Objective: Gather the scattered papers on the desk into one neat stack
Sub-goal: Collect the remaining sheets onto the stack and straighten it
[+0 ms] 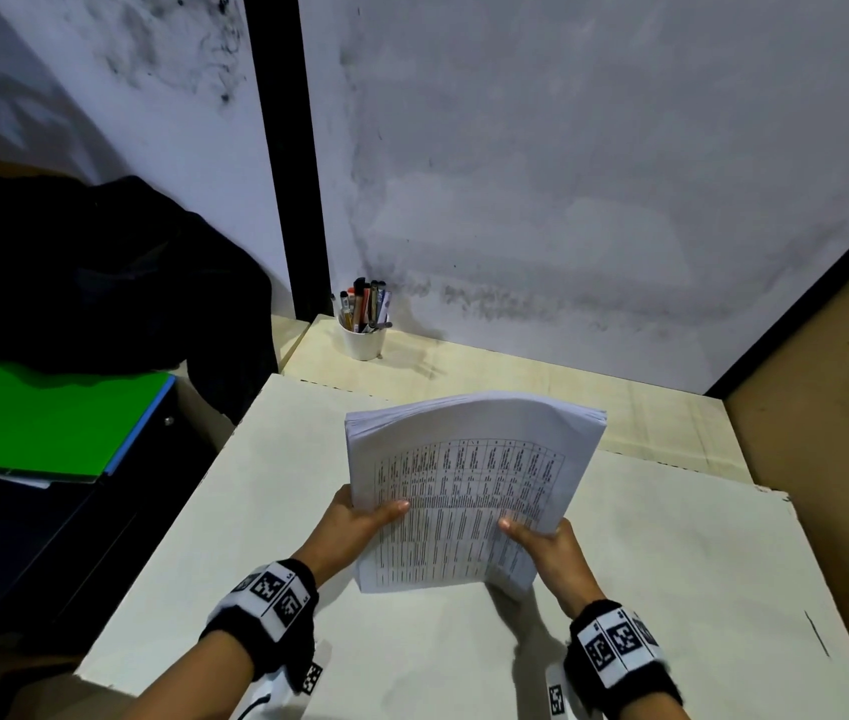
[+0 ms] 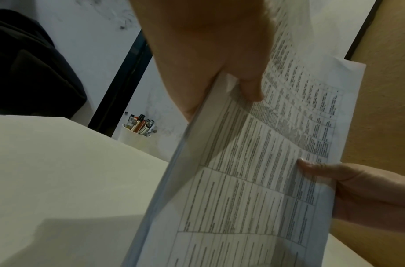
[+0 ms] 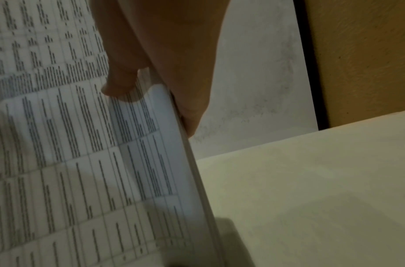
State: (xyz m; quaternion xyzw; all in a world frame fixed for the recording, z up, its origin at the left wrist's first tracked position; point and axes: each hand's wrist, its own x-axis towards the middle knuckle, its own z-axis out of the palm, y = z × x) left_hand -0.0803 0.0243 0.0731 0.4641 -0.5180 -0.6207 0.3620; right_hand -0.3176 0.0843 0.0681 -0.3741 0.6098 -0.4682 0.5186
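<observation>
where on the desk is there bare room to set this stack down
The white board lies bare left of the left hand and right of the right hand, out to its far right edge. The far strip of desk behind the paper stack is bare too. The back left corner is crowded by the pen cup.

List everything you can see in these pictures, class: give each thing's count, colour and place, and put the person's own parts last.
stack of papers: one, white with printed tables, held up above the desk in both hands
desk: one, cream, under the hands
cup: one, white, back of the desk by the wall
pens: several, mixed colours, standing in the cup
folder: one, green, on the dark surface to the left
cloth: one, black, heaped behind the folder
wall: white, smudged, behind the desk
wristbands: two, black with printed markers
left hand: grips the stack's left edge
right hand: grips the stack's right edge
</observation>
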